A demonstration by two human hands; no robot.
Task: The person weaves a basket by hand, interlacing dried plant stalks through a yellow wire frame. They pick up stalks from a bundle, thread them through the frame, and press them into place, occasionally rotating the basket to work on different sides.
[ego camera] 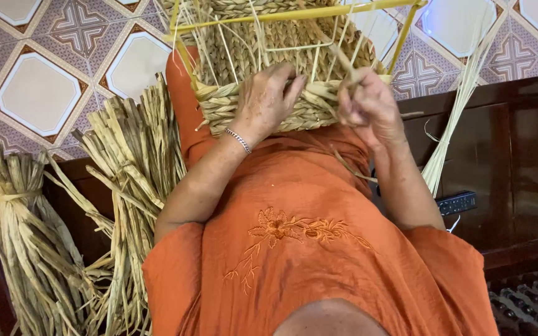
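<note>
A half-woven basket (231, 56) of dried straw rope on a yellow wire frame (294, 14) rests on my lap, over my orange clothes. My left hand (268, 99), with a silver bracelet at the wrist, lies flat against the basket's lower woven band, fingers spread and pressing on it. My right hand (368, 102) is closed around a straw strand (344, 62) at the basket's right lower corner, pinching it by the frame.
Two tied bundles of dried straw (126, 186) (20, 242) lean at my left on a dark wooden bench (518, 162). Loose pale strands (456, 118) hang at right. A black remote control (457, 203) lies on the bench. Patterned floor tiles (38, 87) lie beyond.
</note>
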